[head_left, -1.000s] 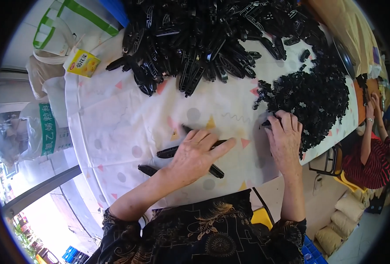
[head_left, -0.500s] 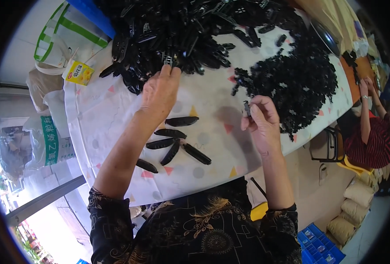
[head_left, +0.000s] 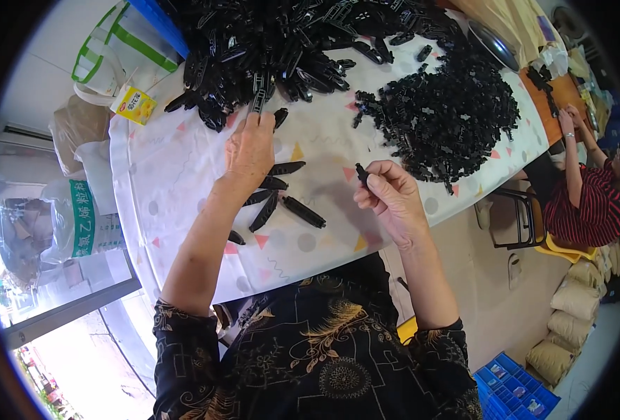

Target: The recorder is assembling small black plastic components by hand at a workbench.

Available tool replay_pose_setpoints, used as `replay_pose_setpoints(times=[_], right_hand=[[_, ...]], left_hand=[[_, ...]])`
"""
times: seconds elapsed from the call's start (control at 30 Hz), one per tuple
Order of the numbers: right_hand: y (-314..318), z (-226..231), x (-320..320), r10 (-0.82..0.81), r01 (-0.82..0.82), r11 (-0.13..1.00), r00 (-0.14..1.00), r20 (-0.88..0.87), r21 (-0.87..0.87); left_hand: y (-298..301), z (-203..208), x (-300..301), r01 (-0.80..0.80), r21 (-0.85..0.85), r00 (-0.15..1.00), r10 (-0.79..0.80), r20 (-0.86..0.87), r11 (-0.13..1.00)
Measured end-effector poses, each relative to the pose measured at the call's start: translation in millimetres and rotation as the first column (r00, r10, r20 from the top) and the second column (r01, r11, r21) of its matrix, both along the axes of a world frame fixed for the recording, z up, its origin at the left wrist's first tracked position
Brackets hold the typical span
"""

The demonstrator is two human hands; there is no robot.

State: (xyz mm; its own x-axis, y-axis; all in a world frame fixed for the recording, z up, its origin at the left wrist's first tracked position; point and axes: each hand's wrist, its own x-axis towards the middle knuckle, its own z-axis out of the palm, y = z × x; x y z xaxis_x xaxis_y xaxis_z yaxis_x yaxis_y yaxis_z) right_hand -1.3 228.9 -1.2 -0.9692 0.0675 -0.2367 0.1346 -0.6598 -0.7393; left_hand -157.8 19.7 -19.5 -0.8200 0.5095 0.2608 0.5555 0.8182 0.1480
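Between our 2 hands, the patterned surface (head_left: 324, 143) gives open room; its near edge passes beneath our right wrist. Our left hand (head_left: 250, 150) pinches a long black part (head_left: 259, 93) (its frame looks ladder-like) at the pile (head_left: 233, 42) beyond. Our right hand (head_left: 394, 199) grips a small, narrow black piece (head_left: 361, 172), near the heap (head_left: 439, 119) beyond that hand.

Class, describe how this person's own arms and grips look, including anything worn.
The left grip and right grip are ungloved. Both forearms are uncovered. The left sleeve and right sleeve are black with golden-tan patterning, ending near the elbows.
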Motion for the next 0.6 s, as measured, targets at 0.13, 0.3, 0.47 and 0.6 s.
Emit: replay_pose_setpoints(times=[0.13, 0.3, 0.47, 0.6], right_hand=[[-12, 6, 7, 0.018, -0.022, 0.985, 0.999, 0.028, 0.173], [-18, 8, 12, 0.0, 0.004, 0.992, 1.0, -0.029, 0.129], [-36, 4, 7, -0.217, 0.232, 0.951, 0.972, -0.092, 0.203], [-46, 7, 8, -0.25, 0.253, 0.967, 0.96, -0.126, 0.013]], left_hand=[[-4, 2, 5, -0.053, 0.062, 0.987, 0.043, 0.153, 0.997], [-2, 25, 32, -0.25, 0.609, 0.733, -0.264, 0.627, 0.753], [19, 47, 84, -0.526, 0.75, 0.334, -0.714, 0.615, 0.4], [27, 41, 97, -0.494, 0.788, 0.369, -0.732, 0.573, 0.369]])
